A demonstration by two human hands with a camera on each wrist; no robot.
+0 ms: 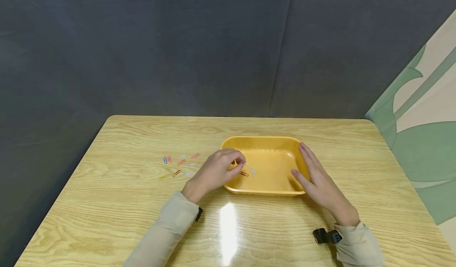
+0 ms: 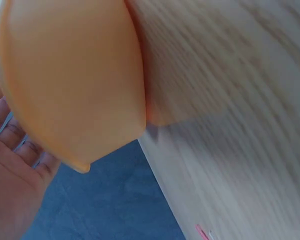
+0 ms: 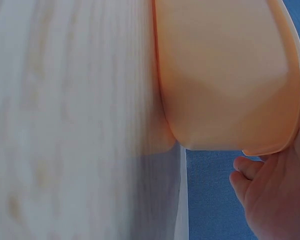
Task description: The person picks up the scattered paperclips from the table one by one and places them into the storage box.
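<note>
Over the left part of a yellow plastic tray (image 1: 270, 186), my left hand (image 1: 219, 168) pinches a small white paper clip (image 1: 245, 164) between thumb and fingertips. Below it, an orange-brown paper clip (image 1: 244, 173) and a white paper clip (image 1: 253, 172) lie on the tray's floor. My right hand (image 1: 320, 184) rests at the tray's right rim, its fingers fairly straight and the thumb reaching over the inside. Both wrist views show the tray's outer wall (image 2: 80, 75), with part of the right hand (image 3: 280, 195) beside the rim in the right one.
Left of the tray, several loose paper clips lie scattered on the wooden table (image 1: 107, 203), among them a blue clip (image 1: 165, 160), a yellow clip (image 1: 164, 177) and a red clip (image 1: 176, 173). A dark cloth (image 1: 213, 61) hangs behind the table's far edge.
</note>
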